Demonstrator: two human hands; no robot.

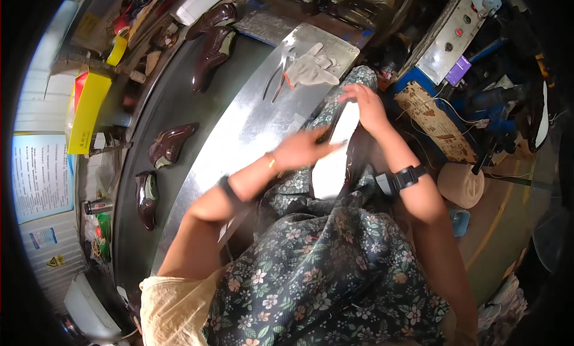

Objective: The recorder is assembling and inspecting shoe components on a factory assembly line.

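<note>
A dark shoe lies across my lap with its long white underside turned up. My right hand holds the shoe's far end, fingers bent over its tip. From the left, my left hand reaches to the shoe's side; two of its digits stretch apart over the white surface. That hand is slightly blurred, and part of its fingers is hard to make out. Beneath the shoe is a dark floral apron.
Pale work gloves and pincers lie on a shiny metal bench. Beyond it, a dark belt carries several glossy maroon shoes. To the right stand a machine with a control panel and a tan roll.
</note>
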